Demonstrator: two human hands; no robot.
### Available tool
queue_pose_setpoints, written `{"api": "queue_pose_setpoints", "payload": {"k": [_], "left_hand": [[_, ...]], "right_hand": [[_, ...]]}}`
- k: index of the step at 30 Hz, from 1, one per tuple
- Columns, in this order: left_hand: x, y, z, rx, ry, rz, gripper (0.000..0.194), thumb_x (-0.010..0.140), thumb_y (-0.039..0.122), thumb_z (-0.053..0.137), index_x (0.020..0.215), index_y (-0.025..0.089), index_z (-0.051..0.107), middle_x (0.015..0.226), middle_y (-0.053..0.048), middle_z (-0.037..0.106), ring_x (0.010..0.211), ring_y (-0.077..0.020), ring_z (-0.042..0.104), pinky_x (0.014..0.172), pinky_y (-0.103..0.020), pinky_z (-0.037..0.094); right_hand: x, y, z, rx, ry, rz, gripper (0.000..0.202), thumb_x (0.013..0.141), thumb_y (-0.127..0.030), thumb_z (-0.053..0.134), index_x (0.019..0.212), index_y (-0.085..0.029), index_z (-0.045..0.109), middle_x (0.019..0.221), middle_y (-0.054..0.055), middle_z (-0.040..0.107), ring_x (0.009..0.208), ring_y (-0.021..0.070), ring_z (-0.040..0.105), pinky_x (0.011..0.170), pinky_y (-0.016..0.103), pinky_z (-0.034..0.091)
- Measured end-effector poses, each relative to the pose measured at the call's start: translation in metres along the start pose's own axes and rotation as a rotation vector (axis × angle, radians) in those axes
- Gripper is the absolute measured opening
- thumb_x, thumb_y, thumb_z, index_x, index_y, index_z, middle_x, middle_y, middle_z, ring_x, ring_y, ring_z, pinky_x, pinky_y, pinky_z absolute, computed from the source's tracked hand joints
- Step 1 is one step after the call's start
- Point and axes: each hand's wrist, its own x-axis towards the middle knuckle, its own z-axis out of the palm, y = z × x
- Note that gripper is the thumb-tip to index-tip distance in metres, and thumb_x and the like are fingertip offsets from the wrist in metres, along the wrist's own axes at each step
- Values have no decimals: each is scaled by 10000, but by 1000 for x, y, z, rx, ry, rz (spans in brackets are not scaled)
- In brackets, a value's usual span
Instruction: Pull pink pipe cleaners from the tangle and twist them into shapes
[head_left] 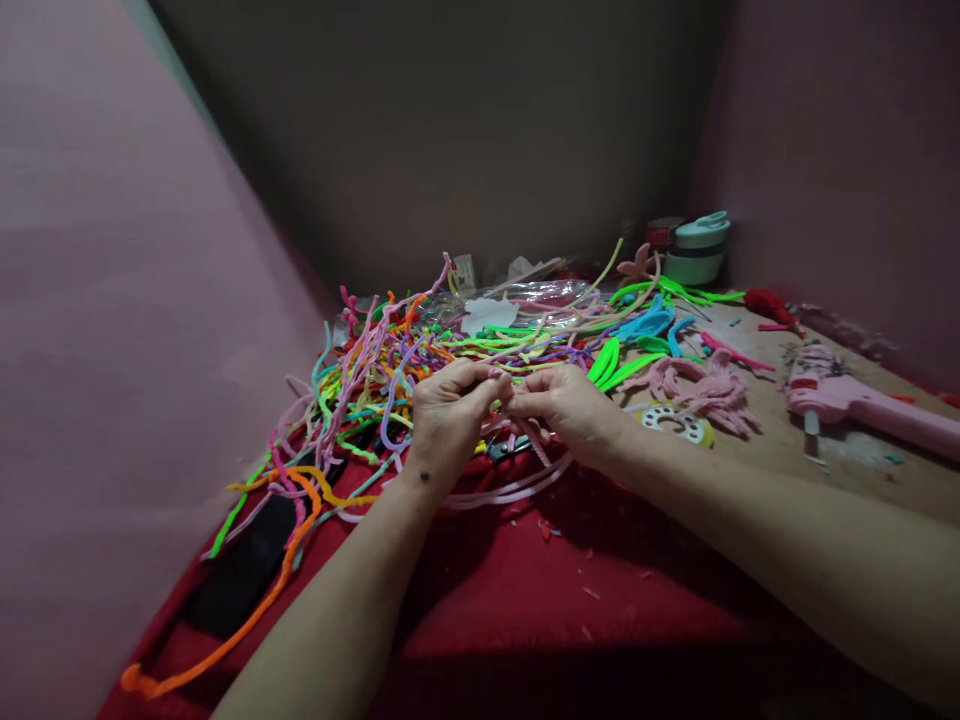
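My left hand [450, 410] and my right hand [562, 405] meet at the fingertips over the front of the table, both closed in a pinch. Between them is a pale pink pipe cleaner [537, 445], mostly hidden by the fingers, with part of it hanging below my right hand. Just under the hands lie dark-jawed pliers [511, 449] with a bit of yellow showing. Long pale pipe cleaners [517, 494] curve across the red cloth beneath my wrists. Behind my left hand spreads a tangled heap of coloured pipe cleaners [367, 370].
To the right are a pink hot glue gun [862, 400], a yellow-and-white disc with holes [673, 424], pink twisted pieces [705, 388] and green leaf shapes [607, 365]. A mint lidded cup [697, 250] stands at the back. A black flat object [244, 570] lies at left.
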Motion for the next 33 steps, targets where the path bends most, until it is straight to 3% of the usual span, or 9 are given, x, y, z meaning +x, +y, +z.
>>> {"api": "queue_pose_setpoints", "payload": {"k": [3, 8, 14, 19, 22, 25, 28, 33], "left_hand": [[1, 1, 0, -36, -52, -63, 114, 691, 243, 610, 644, 151, 658, 624, 4, 618, 496, -75, 466, 457, -188, 358], [3, 2, -1, 15, 30, -12, 71, 664, 210, 625, 643, 152, 661, 609, 9, 608, 538, -84, 482, 500, -192, 377], [6, 2, -5, -215, -161, -145, 174, 693, 309, 627, 691, 135, 631, 540, 23, 554, 426, -52, 379, 414, -190, 292], [8, 1, -5, -262, -153, -149, 196, 720, 327, 610, 693, 134, 622, 503, 35, 490, 427, -49, 377, 409, -178, 285], [8, 3, -6, -288, -127, -173, 233, 720, 373, 608, 741, 142, 626, 563, 26, 521, 432, -44, 393, 409, -171, 301], [8, 6, -6, -251, -140, -217, 276, 674, 406, 648, 753, 143, 622, 596, 24, 544, 433, -43, 411, 415, -172, 322], [7, 10, -6, -141, -241, -280, 289, 607, 382, 705, 705, 125, 616, 550, 31, 529, 422, -45, 398, 402, -174, 304], [8, 8, -5, -48, -231, -259, 276, 599, 371, 705, 604, 124, 584, 438, 55, 444, 394, -42, 338, 385, -177, 247]], "right_hand": [[0, 2, 0, -16, 7, 1, 184, 606, -186, 579, 451, -151, 486, 376, -34, 484, 320, 49, 357, 350, 200, 243], [0, 3, 1, 4, -34, -15, 199, 611, -188, 578, 441, -148, 483, 369, -36, 477, 318, 45, 352, 351, 196, 240], [-1, 3, 0, 37, -25, -4, 172, 623, -206, 581, 475, -138, 525, 384, -38, 480, 339, 48, 358, 371, 199, 253], [0, 3, -2, 51, -23, 32, 155, 630, -220, 583, 512, -121, 563, 414, -21, 501, 355, 52, 375, 382, 202, 254], [1, 3, -2, 66, -18, 42, 169, 624, -244, 602, 510, -126, 561, 402, -30, 480, 355, 53, 363, 389, 207, 259], [3, 2, -2, 128, 35, 53, 140, 608, -231, 605, 525, -128, 560, 436, -26, 500, 380, 56, 377, 405, 210, 278], [4, 1, -3, 212, 112, 78, 94, 578, -199, 606, 538, -132, 554, 455, -33, 495, 403, 58, 389, 429, 212, 311], [6, 2, -5, 233, 87, 50, 121, 586, -181, 569, 485, -143, 513, 424, -37, 448, 388, 58, 370, 410, 212, 268]]}}
